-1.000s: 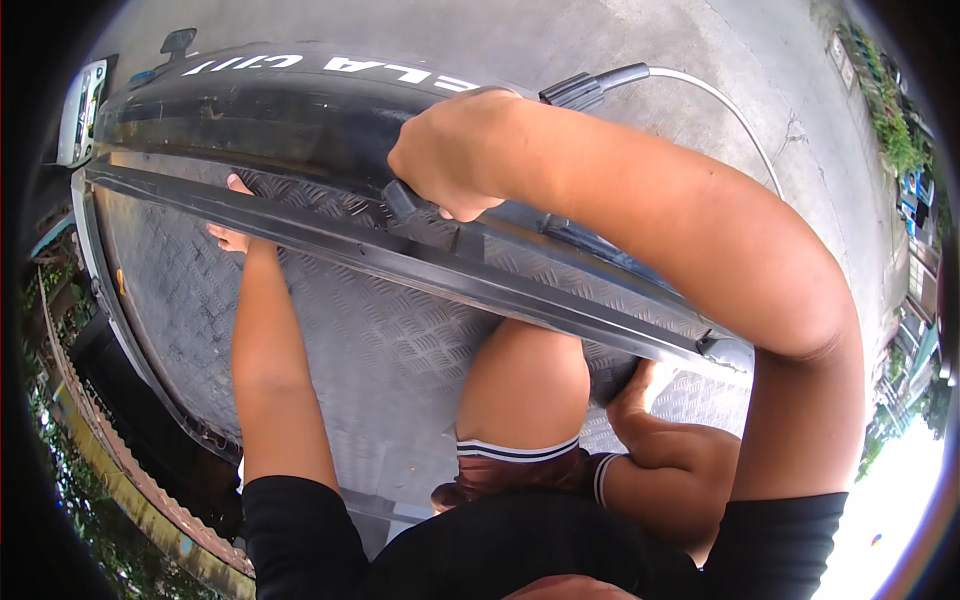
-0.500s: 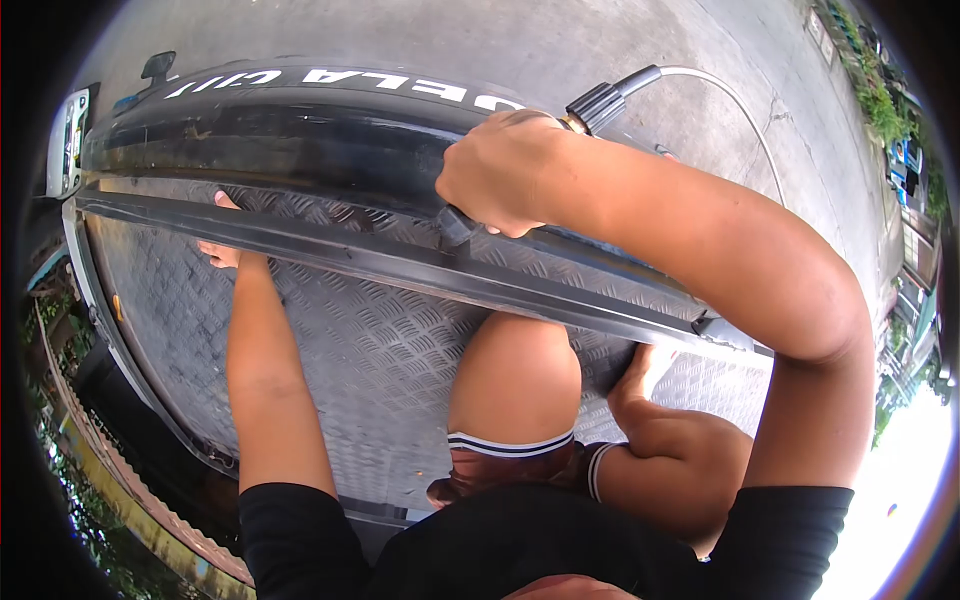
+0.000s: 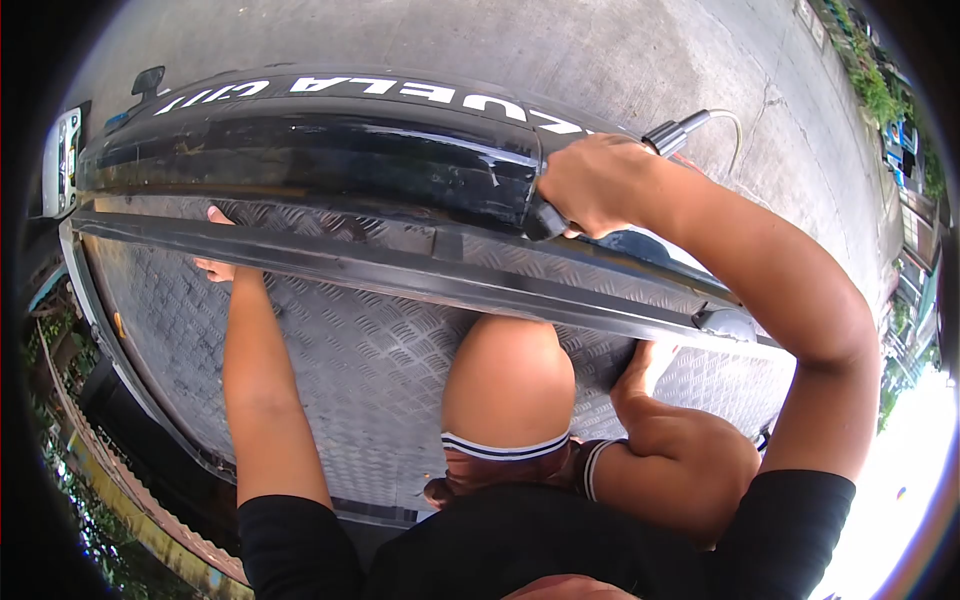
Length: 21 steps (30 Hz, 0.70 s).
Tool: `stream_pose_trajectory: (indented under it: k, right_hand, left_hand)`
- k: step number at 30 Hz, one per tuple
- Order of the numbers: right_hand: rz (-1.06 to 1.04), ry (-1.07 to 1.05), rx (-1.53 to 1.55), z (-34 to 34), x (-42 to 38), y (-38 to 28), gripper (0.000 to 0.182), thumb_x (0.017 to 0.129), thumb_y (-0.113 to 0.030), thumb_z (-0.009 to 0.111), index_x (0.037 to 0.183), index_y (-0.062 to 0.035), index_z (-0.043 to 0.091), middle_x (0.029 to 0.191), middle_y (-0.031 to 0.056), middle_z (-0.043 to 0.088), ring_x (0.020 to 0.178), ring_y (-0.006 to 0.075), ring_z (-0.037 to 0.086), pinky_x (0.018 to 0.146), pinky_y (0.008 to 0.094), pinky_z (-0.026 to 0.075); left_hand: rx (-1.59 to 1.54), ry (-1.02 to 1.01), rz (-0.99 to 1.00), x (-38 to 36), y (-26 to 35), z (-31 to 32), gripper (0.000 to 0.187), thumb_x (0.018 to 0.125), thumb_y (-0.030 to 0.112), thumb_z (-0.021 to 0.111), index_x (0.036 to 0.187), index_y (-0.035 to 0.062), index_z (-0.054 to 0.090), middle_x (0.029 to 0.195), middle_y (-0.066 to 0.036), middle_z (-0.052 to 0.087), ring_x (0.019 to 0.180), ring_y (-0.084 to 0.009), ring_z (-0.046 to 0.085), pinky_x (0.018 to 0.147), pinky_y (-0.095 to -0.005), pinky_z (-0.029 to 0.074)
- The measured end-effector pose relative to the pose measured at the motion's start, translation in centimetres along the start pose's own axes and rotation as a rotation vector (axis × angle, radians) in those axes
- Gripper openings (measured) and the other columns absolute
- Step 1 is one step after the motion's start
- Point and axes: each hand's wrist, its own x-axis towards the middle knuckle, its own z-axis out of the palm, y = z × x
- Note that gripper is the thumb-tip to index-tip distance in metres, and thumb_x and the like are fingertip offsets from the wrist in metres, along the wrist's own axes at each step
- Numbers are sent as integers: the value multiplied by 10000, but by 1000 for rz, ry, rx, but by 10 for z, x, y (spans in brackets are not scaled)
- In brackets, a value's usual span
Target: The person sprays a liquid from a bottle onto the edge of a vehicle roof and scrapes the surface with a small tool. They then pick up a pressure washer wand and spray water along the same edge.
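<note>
Kneeling on a metal truck bed [image 3: 380, 380] with a raised diamond tread, grey and dull, curving away under the fisheye lens. Black sleeves [image 3: 300, 545] filling the bottom edge, cut off by the frame, with a bare knee [image 3: 505, 375] bent above a striped cuff and a bare foot [image 3: 650, 370] tucked partly behind a dark rail. Left hand [image 3: 218, 255] lying mostly hidden behind that rail [image 3: 400, 272], only a thumb and the heel showing, so telling whether flat or curled is not possible; seeming to be pressing against the tread plate just beneath the rail. Rail running straight, matte black, crossing from left to right and ending in a rounded corner piece [image 3: 728, 322]. Right hand [image 3: 595, 185] clenching tight around the black handle of a spray gun [image 3: 545, 218], fingers wrapped fully, knuckles up, the handle end poking out below the fist against the glossy black side of the truck [image 3: 330, 150]. Fitting [image 3: 672, 135] sticking out beyond the hand, joining a thin pale hose [image 3: 728, 125] looping over the ground. White letters [image 3: 330, 88] along the truck's top edge reading upside down and only partly legible. Concrete ground [image 3: 560, 50] beyond, rough and cracked, greenery blurring at the far right.
</note>
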Motion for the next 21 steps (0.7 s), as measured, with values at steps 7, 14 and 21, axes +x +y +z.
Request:
stream_pose_trajectory:
  k: [7, 14, 21]
  right_hand:
    - [164, -80, -60, 30, -35, 1, 144, 788, -174, 853, 888, -71, 837, 831, 135, 792, 836, 368, 802, 689, 473, 639]
    - [262, -126, -41, 85, -72, 22, 105, 813, -151, 798, 875, -71, 826, 845, 134, 790, 839, 353, 801, 688, 454, 627]
    - [355, -175, -84, 139, -109, 40, 105, 781, -106, 791, 874, -72, 829, 853, 135, 796, 841, 342, 807, 678, 444, 638]
  left_hand:
    - [-18, -30, -17, 9, -4, 5, 873, 1019, 731, 507, 1555, 45, 557, 1619, -195, 500, 1545, -336, 386, 1283, -607, 228]
    - [-37, 7, 20, 9, -8, 7, 806, 1011, 708, 543, 1453, 44, 653, 1557, -201, 558, 1504, -347, 420, 1276, -607, 232]
    - [-23, 34, 143, 8, -23, 14, 981, 987, 830, 433, 1516, 19, 593, 1615, -239, 493, 1526, -394, 374, 1269, -540, 233]
